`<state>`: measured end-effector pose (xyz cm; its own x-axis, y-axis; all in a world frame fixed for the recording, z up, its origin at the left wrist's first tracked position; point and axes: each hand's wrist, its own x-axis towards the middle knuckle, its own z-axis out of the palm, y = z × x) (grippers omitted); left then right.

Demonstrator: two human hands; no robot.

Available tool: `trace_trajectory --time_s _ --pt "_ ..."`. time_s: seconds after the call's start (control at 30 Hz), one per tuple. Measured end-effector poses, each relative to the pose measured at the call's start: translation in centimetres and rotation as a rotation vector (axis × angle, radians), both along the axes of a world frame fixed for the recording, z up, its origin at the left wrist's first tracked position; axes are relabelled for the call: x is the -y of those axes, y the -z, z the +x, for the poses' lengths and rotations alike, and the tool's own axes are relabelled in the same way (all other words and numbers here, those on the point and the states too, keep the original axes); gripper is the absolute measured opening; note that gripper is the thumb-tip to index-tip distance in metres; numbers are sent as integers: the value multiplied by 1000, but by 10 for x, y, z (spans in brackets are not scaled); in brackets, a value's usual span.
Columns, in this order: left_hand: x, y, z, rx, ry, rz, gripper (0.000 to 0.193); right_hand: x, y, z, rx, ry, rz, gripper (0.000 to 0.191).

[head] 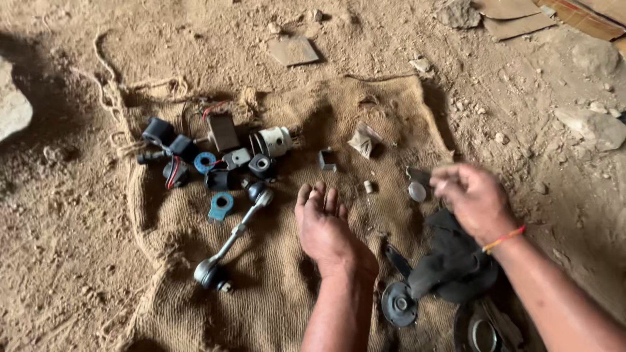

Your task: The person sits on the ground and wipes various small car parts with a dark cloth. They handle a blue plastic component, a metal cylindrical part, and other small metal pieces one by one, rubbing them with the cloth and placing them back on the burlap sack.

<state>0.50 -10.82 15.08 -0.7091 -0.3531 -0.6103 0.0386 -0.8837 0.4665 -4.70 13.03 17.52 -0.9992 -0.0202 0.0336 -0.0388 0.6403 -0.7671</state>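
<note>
Left hand (324, 225) resting flat, fingers spread, holding nothing, on brown burlap sack (274, 287). Right hand (471, 199) hovering, fingers curled together, blurred; grip unclear. Just left: grey metal rod with ball ends (233, 238) lying diagonally, long axis pointing lower-left to upper-right. Black cloth (453, 257) lying beneath right hand.

The right hand (471, 195) is blurred, so whether its fingers pinch anything cannot be told, and both forearms run off the bottom edge. A round metal ring (482, 334) at the lower edge is cut off and partly covered by the black cloth (456, 261). The pale stone (13, 104) at the left edge and the cardboard pieces (561, 16) at the top right are also cropped.
</note>
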Motion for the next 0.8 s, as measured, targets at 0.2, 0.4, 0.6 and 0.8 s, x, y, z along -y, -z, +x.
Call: trace_trajectory --time_s 0.2,0.4,0.6,0.8 --pt "-9 -4 -2 -4 -48 72 42 36 35 -8 -178 -211 450 21" --pt "-7 -16 -2 136 99 -1 40 84 63 -26 -173 -273 446 27" --pt "-16 -12 0 -13 230 7 31 84 28 -4 12 -368 -5 28" --pt "-28 -9 6 -41 478 -187 31 73 -11 18 86 -369 -134 32"
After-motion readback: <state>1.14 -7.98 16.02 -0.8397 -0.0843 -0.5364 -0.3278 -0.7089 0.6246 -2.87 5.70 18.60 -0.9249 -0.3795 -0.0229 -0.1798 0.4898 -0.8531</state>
